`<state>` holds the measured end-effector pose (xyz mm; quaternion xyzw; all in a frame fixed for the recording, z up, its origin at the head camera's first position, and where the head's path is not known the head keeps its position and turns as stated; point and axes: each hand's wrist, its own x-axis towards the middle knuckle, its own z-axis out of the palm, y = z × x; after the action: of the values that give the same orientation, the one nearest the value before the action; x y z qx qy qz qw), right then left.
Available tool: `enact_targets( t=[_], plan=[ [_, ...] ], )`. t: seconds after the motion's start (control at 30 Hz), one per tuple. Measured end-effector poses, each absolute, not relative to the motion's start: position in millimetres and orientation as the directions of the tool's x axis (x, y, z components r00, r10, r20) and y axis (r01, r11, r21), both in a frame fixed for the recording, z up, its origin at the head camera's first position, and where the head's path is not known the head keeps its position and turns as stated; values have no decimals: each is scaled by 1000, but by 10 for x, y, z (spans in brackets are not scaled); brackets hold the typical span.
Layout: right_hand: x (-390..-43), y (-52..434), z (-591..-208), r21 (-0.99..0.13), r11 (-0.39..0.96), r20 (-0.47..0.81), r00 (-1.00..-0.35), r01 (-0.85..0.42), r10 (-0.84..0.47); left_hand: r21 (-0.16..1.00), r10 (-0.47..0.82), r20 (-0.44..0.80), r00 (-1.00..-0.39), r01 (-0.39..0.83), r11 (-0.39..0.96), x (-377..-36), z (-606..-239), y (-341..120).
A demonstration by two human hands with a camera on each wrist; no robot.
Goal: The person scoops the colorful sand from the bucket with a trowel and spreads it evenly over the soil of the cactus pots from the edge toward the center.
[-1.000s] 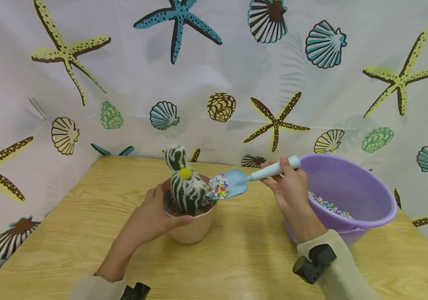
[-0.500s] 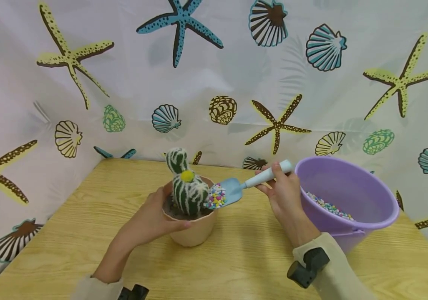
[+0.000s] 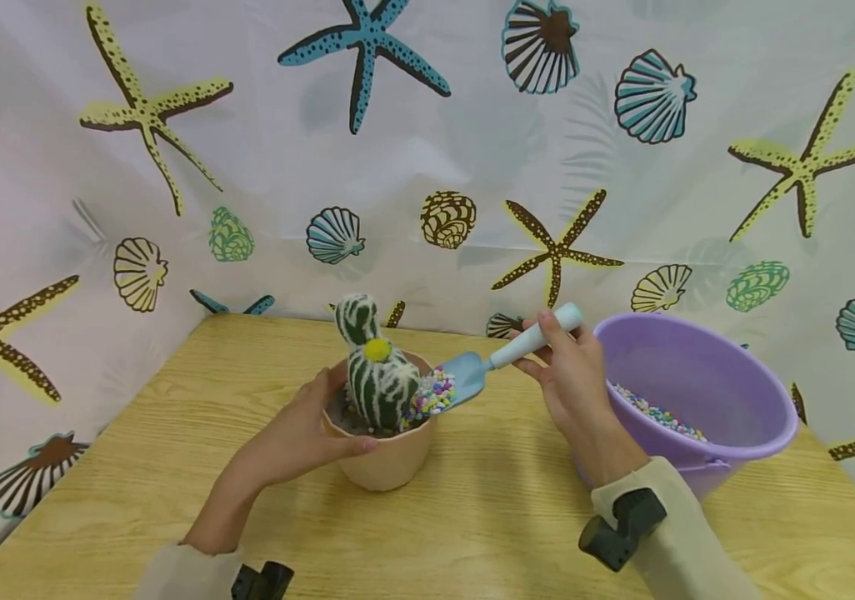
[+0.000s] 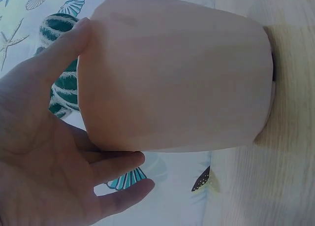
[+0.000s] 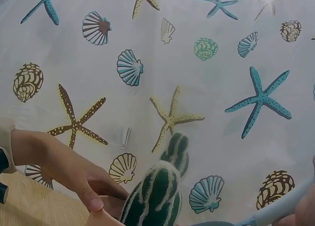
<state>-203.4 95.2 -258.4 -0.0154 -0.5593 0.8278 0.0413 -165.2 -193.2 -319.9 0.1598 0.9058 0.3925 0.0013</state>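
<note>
the purple bucket (image 3: 727, 417) sits at right of the frame, its base hidden behind the right forearm. at centre, the left hand (image 3: 300, 429) wraps the peach pot (image 3: 386, 462) holding the cactus (image 3: 378, 379). the right hand (image 3: 573, 379) grips the blue scoop (image 3: 472, 375), tipping coloured pebbles (image 3: 431, 396) into the pot; soil mostly hidden.

The left hand (image 3: 300, 429) reached in from about 7 o'clock. Its fingers were curled in a soft grip, thumb (image 3: 320, 385) up at 12 o'clock and fingertips (image 3: 364, 446) pointing to 3 o'clock. The right hand (image 3: 573, 379) came in from 5 o'clock, its fingers pinched tight near the top. Both arms wore pale sleeves with a dark band at each wrist.
</note>
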Motion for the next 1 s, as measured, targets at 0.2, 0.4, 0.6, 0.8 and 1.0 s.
enact_targets(
  t=[0.2,0.4,0.6,0.8,1.0],
  plan=[
    [-2021,976,-2590,-924,-381,5,-996,-37,86,710,264,109,-958,261,654,-1634,-3212,-1889],
    [-2013,992,-2611,-923,-380,18,-996,-51,89,612,115,18,-993,102,785,-1560,-3171,-1691],
    [-2016,1015,-2578,-926,-373,16,-996,-49,91,601,81,35,-996,86,794,-1539,-3142,-1640],
    [-2021,1032,-2519,-938,-340,42,-996,-66,76,709,179,34,-983,150,690,-1577,-3179,-1770],
    [-2015,1072,-2448,-949,-300,76,-994,-95,75,700,242,119,-963,254,667,-1612,-3211,-1815]
  ],
)
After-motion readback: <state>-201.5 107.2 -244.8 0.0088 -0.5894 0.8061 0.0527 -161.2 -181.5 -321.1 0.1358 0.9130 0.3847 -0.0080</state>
